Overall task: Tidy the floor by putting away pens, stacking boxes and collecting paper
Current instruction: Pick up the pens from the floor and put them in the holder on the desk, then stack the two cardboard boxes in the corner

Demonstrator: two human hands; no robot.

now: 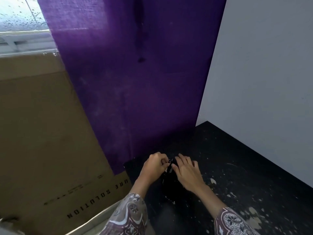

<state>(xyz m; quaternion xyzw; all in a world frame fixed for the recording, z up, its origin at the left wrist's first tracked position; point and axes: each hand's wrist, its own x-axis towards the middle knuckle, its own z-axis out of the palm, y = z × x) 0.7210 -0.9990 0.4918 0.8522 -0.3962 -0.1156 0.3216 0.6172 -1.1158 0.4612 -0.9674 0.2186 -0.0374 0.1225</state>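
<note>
Both hands meet low on a dark speckled floor (237, 167). My left hand (155, 164) has its fingers curled and pinches several thin dark pens (169, 168) that stick out between the two hands. My right hand (188, 172) lies over the same dark bundle with its fingers spread fairly straight, touching it. Below the hands sits a black shape (169, 185), too dark to make out. A big brown cardboard box (44, 136) with printed letters stands at the left.
A purple curtain (135, 73) hangs straight ahead down to the floor. A pale wall (267, 73) closes off the right side. A wet window (18, 14) shows at the top left. Pale scraps and flecks (254, 212) litter the floor at the lower right.
</note>
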